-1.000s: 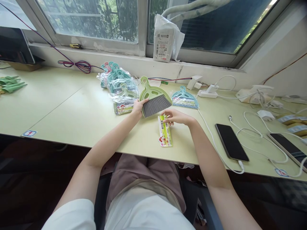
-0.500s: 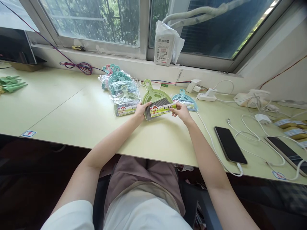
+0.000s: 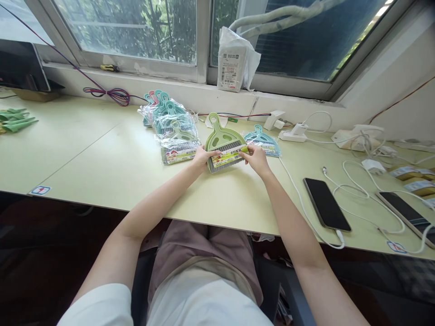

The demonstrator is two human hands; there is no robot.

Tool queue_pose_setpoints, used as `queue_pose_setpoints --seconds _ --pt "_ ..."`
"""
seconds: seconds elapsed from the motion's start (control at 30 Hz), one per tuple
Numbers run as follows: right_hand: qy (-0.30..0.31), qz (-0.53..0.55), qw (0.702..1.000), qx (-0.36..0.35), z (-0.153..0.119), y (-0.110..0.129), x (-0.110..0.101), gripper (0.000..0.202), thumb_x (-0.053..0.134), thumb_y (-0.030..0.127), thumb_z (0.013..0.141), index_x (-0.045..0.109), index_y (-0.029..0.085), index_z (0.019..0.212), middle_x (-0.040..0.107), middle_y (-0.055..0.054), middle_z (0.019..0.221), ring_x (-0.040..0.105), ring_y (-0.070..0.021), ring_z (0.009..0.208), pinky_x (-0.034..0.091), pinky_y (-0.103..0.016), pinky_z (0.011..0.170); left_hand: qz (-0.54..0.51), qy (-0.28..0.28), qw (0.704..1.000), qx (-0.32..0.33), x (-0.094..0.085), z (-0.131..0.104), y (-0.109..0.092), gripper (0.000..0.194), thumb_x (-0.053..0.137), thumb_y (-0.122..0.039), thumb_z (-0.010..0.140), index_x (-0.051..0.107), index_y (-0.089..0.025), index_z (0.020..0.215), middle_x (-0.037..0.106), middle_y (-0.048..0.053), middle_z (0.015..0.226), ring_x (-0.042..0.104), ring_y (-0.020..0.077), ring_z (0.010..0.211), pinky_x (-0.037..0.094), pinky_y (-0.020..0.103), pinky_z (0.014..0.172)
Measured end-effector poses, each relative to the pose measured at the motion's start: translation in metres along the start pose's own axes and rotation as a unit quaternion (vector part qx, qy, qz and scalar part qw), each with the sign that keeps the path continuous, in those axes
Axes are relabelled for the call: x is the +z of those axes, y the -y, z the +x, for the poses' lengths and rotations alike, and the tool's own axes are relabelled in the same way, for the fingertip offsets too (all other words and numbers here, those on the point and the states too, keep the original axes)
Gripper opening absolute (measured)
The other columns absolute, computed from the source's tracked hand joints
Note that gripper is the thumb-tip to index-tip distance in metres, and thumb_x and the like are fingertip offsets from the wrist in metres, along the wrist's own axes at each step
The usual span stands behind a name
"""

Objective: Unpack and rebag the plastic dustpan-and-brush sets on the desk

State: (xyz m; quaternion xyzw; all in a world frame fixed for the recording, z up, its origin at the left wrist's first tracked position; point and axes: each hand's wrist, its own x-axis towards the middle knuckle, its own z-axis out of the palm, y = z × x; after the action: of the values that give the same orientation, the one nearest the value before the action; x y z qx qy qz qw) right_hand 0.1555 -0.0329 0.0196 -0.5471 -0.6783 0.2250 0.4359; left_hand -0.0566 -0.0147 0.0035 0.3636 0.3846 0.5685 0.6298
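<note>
A green dustpan (image 3: 220,132) with a grey-bristled brush lies tilted over the table between my hands, its handle pointing to the window. A colourful paper label (image 3: 227,156) lies across the brush. My left hand (image 3: 203,156) grips the left edge of the dustpan, with the thumb on the label's left end. My right hand (image 3: 254,158) pinches the label's right end. Wrapped dustpan sets (image 3: 175,131) are heaped just left of the green one. A blue wrapped set (image 3: 261,140) lies behind my right hand.
Two phones (image 3: 326,203) (image 3: 406,213) and white cables lie at the right of the pale table (image 3: 95,163). Chargers and a power strip (image 3: 294,133) stand along the wall. A wrapped box (image 3: 232,65) rests on the sill. Green items (image 3: 16,120) lie far left.
The green dustpan has shifted slightly to the right. The label now sits higher on the bristles, and my left thumb has moved onto its left end.
</note>
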Motion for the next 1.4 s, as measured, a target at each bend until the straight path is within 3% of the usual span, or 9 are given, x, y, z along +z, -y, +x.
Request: queue_pose_setpoints --seconds 0.17,0.37,0.47,0.57,0.63,0.73,0.9,1.13,1.4 --pt "-0.013 -0.074 0.997 -0.013 -0.001 -0.001 0.002 0.025 0.064 0.044 0.079 0.062 0.019 0.085 0.065 -0.001 0.073 0.052 -0.0136 0.05 0.045 -0.03 0.056 0.009 0.002 1.0 0.001 0.0 -0.001 -0.002 0.06 0.083 -0.005 0.043 0.061 -0.016 0.098 0.071 0.004 0.081 0.07 0.0273 0.089 0.054 0.048 0.09" --pt "-0.11 -0.234 0.966 0.013 -0.004 0.004 0.002 0.037 0.059 0.05 0.084 0.049 0.022 0.106 0.059 -0.002 0.072 0.059 -0.0239 0.069 0.044 -0.034 0.066 -0.001 -0.002 1.0 0.001 -0.001 0.0 -0.002 0.066 0.082 -0.007 0.043 0.061 -0.017 0.105 0.071 0.002 0.079 0.07 0.0251 0.083 0.055 0.045 0.088" --pt "-0.172 -0.196 0.963 0.067 -0.002 0.001 0.002 0.032 0.051 0.049 0.089 0.045 0.023 0.105 0.059 -0.004 0.082 0.061 -0.0253 0.079 0.046 -0.037 0.072 -0.008 -0.008 1.0 0.006 -0.001 0.0 -0.004 0.065 0.081 -0.006 0.044 0.061 -0.017 0.105 0.072 0.003 0.082 0.07 0.0248 0.084 0.055 0.044 0.088" --pt "-0.22 -0.051 0.966 0.129 0.0 -0.004 0.007 0.03 0.048 0.047 0.089 0.04 0.024 0.108 0.057 -0.009 0.109 0.06 -0.0221 0.097 0.051 -0.035 0.075 -0.018 -0.012 1.0 0.016 0.0 0.0 -0.007 0.064 0.079 -0.006 0.044 0.062 -0.018 0.105 0.072 0.002 0.079 0.07 0.0246 0.083 0.055 0.043 0.088" --pt "-0.198 0.09 0.959 0.179 0.0 -0.006 0.015 0.034 0.05 0.047 0.088 0.038 0.026 0.113 0.053 -0.01 0.123 0.06 -0.0192 0.102 0.055 -0.03 0.071 -0.023 -0.016 0.999 0.024 0.0 -0.001 -0.009 0.062 0.079 -0.006 0.045 0.063 -0.018 0.104 0.072 0.002 0.078 0.07 0.0249 0.085 0.055 0.043 0.089" --pt "-0.119 0.266 0.929 0.229 -0.004 -0.001 0.032 0.036 0.057 0.048 0.085 0.043 0.028 0.112 0.056 -0.006 0.124 0.062 -0.0163 0.103 0.058 -0.026 0.071 -0.034 -0.021 0.999 0.036 0.001 -0.002 -0.012 0.06 0.079 -0.006 0.046 0.063 -0.017 0.103 0.072 0.003 0.08 0.07 0.0251 0.087 0.054 0.043 0.091" --pt "0.042 0.412 0.885 0.213 -0.014 0.012 0.053 0.024 0.061 0.044 0.087 0.056 0.024 0.1 0.07 -0.004 0.111 0.067 -0.0158 0.099 0.058 -0.029 0.084 -0.031 -0.019 0.999 0.037 0.001 -0.004 -0.01 0.062 0.081 -0.008 0.046 0.062 -0.017 0.105 0.073 0.003 0.082 0.07 0.0235 0.083 0.055 0.041 0.087" --pt "0.007 0.418 0.871 0.259 -0.015 0.013 0.051 0.007 0.065 0.015 0.084 0.063 0.018 0.09 0.076 -0.005 0.088 0.073 -0.0159 0.081 0.06 -0.029 0.079 -0.015 -0.009 1.0 0.026 0.003 -0.007 -0.003 0.07 0.084 -0.008 0.043 0.061 -0.016 0.109 0.073 0.005 0.085 0.07 0.0232 0.082 0.054 0.042 0.087" --pt "-0.01 0.437 0.87 0.228 -0.013 0.008 0.05 0.011 0.071 0.016 0.08 0.066 0.016 0.089 0.077 -0.006 0.092 0.074 -0.0181 0.083 0.061 -0.034 0.085 0.018 0.02 0.999 0.029 0.0 -0.004 -0.006 0.058 0.085 -0.015 0.046 0.063 -0.016 0.099 0.072 0.005 0.086 0.069 0.0224 0.082 0.054 0.039 0.086"
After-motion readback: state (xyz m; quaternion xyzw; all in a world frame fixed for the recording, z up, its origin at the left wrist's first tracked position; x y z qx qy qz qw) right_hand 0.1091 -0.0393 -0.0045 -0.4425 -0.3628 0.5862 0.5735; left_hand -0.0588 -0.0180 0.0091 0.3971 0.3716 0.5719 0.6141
